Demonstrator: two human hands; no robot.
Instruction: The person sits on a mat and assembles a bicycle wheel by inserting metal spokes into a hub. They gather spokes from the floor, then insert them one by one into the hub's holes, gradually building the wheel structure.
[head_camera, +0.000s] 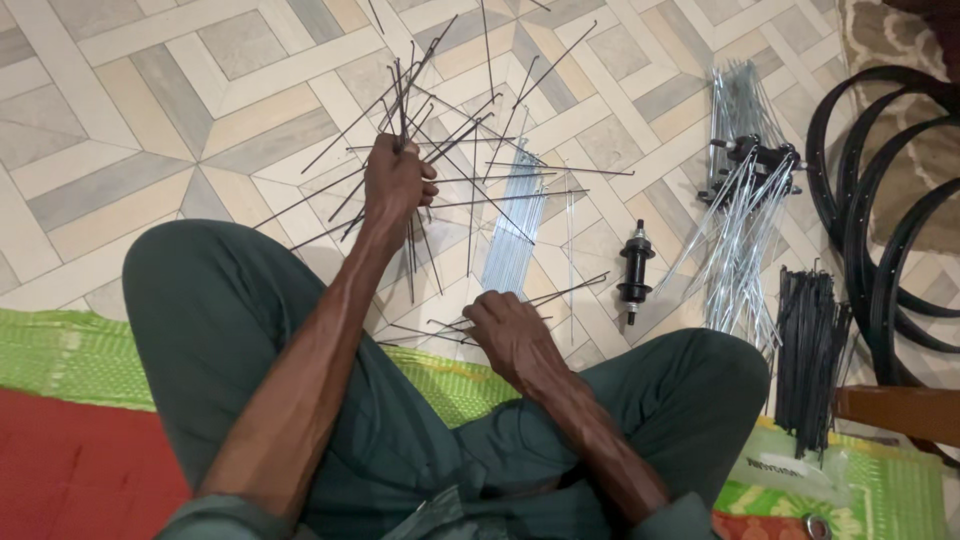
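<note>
The step in hand looks like gathering loose spokes into one bunch. The left hand (397, 182) is clenched around a splayed fan of dark spokes (440, 140), held up above the tiled floor (130, 120), their ends pointing off at many angles. The right hand (508, 330) rests low on the floor, just left of the black hub (635, 270), its fingers pinching at a few loose dark spokes (560, 293) that lie between it and the hub; whether it has one fully gripped I cannot tell. The next move, as I judge it, calls for lifting a single thin spoke cleanly off the tiles and feeding it into the clenched bunch without snagging the rest. A bundle of silver spokes (515, 225) lies left of the hub, between the two hands; black rims (880, 200) lie well right of it.
</note>
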